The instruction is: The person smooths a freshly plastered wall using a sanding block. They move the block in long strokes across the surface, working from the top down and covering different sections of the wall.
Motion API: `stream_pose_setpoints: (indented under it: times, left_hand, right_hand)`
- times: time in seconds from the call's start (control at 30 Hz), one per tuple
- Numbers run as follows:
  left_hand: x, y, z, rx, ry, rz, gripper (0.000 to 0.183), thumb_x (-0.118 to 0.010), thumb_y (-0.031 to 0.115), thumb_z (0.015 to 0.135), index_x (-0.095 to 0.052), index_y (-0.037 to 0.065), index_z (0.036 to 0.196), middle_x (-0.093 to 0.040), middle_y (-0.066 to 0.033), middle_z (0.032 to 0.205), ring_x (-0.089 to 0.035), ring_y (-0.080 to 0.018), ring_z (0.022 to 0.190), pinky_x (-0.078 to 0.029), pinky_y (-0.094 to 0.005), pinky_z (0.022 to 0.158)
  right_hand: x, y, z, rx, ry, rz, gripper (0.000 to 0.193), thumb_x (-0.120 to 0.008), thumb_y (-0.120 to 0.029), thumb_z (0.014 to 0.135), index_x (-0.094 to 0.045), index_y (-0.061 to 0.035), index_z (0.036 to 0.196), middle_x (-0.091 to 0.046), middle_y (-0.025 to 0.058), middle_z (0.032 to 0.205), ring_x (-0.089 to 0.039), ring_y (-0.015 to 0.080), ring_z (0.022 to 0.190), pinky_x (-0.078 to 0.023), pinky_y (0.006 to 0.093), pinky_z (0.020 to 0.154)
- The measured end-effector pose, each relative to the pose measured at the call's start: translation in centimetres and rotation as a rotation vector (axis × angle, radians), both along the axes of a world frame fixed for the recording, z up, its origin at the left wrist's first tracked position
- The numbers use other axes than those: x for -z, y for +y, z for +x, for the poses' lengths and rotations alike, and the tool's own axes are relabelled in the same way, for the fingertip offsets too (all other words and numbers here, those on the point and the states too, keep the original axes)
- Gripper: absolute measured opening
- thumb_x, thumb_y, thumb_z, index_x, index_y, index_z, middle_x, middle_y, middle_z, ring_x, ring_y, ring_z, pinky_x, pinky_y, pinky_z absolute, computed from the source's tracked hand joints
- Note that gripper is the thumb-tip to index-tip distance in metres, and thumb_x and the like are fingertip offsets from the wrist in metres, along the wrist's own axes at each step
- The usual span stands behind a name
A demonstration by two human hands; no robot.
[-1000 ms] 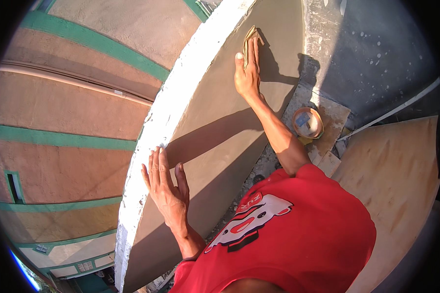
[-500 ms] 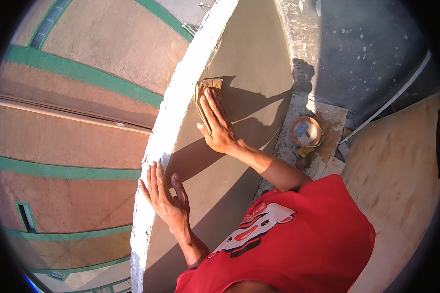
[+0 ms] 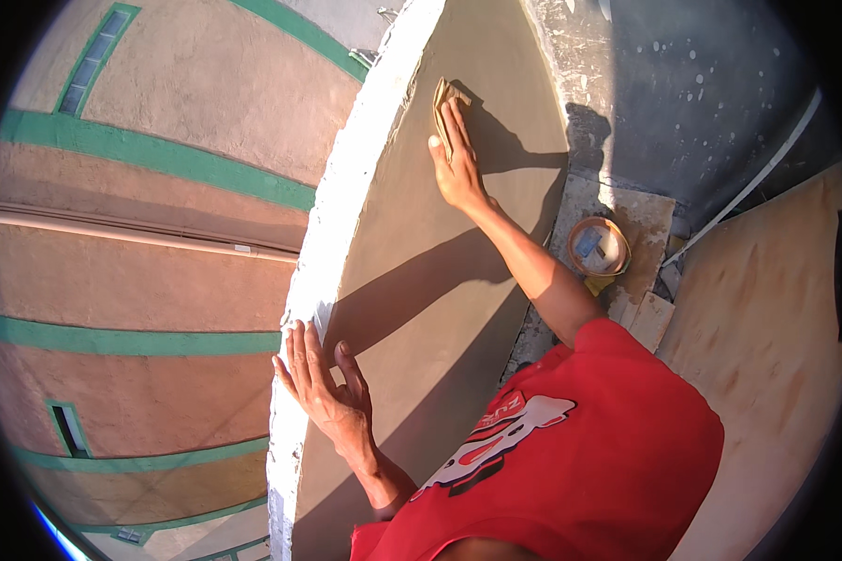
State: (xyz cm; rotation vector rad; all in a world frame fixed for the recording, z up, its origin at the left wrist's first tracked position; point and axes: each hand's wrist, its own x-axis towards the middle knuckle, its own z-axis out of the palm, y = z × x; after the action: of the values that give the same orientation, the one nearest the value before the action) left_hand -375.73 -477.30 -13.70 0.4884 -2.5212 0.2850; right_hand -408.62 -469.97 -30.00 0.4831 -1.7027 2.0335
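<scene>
The right hand (image 3: pixel 460 176) is on the plastered face of a low wall (image 3: pixel 374 224), toward the far end. Its fingers are extended and close together, the thumb set apart. It has hold of a folded tan paper sheet (image 3: pixel 443 101), which lies between the fingers and the grey-brown plaster; the top of the sheet projects beyond the fingertips.

The left hand (image 3: pixel 333 400) is nearer the body, at the wall's sunlit top edge (image 3: pixel 341 192). It is open and holds nothing: the fingers are extended over the edge and the thumb is spread away from them. Whether the palm touches the wall cannot be told.

The right forearm casts a broad shadow across the plaster. To the right of the wall, well apart from both hands, stands a round orange-brown bucket (image 3: pixel 572 251) containing a blue item (image 3: pixel 587 243) and whitish material; the exact contents cannot be identified. A plywood panel (image 3: pixel 758 365) is located at the right, below a dark grey, white-spotted wall (image 3: pixel 711 103). At the left is a building facade (image 3: pixel 178 93) with green bands and a pipe (image 3: pixel 140 230). The person wears a red shirt (image 3: pixel 617 449).
</scene>
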Motion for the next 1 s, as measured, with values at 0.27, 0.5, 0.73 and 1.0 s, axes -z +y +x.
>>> stream_pose_setpoints:
  times: [0.27, 0.5, 0.73, 1.0]
  left_hand:
    - [1.1, 1.8, 0.4, -0.011, 0.035, 0.112, 0.056, -0.07, 0.009, 0.092, -0.056, 0.011, 0.146, -0.052, -0.0118, 0.153, -0.042, -0.0296, 0.147, -0.018, -0.052, 0.126]
    - [1.4, 1.3, 0.6, 0.009, 0.095, 0.034, 0.057, -0.067, 0.008, 0.092, -0.054, 0.011, 0.148, -0.05, -0.0128, 0.155, -0.042, -0.0301, 0.147, -0.017, -0.0546, 0.126]
    - [0.0, 1.4, 0.7, -0.016, 0.098, -0.023, 0.056, -0.064, 0.005, 0.092, -0.056, 0.013, 0.147, -0.052, -0.0128, 0.153, -0.045, -0.0299, 0.145, -0.017, -0.0562, 0.126]
    - [-0.3, -0.1, 0.4, 0.029, 0.103, -0.098, 0.054, -0.064, 0.005, 0.092, -0.057, 0.014, 0.145, -0.052, -0.0144, 0.153, -0.046, -0.0312, 0.145, -0.02, -0.0567, 0.125]
  right_hand:
    - [0.1, -2.2, 5.3, 0.05, 0.352, 0.191, 0.064, -0.047, -0.031, 0.107, -0.031, 0.0079, 0.155, -0.025, 0.0294, 0.164, -0.021, 0.0468, 0.153, -0.018, 0.0524, 0.126]
    - [-4.2, 0.6, -5.8, 0.112, 0.032, 0.019, 0.064, -0.048, -0.031, 0.107, -0.03, 0.006, 0.156, -0.026, 0.0271, 0.164, -0.023, 0.0429, 0.154, -0.02, 0.0524, 0.125]
    - [6.4, 0.7, -5.9, 0.027, -0.326, -0.211, 0.063, -0.047, -0.037, 0.108, -0.033, 0.0, 0.157, -0.027, 0.0231, 0.166, -0.022, 0.0368, 0.156, -0.017, 0.0583, 0.124]
    - [8.3, -3.1, 7.4, 0.068, 0.042, 0.158, 0.064, -0.05, -0.032, 0.106, -0.032, 0.0012, 0.158, -0.023, 0.0225, 0.167, -0.022, 0.0408, 0.155, -0.018, 0.0555, 0.126]
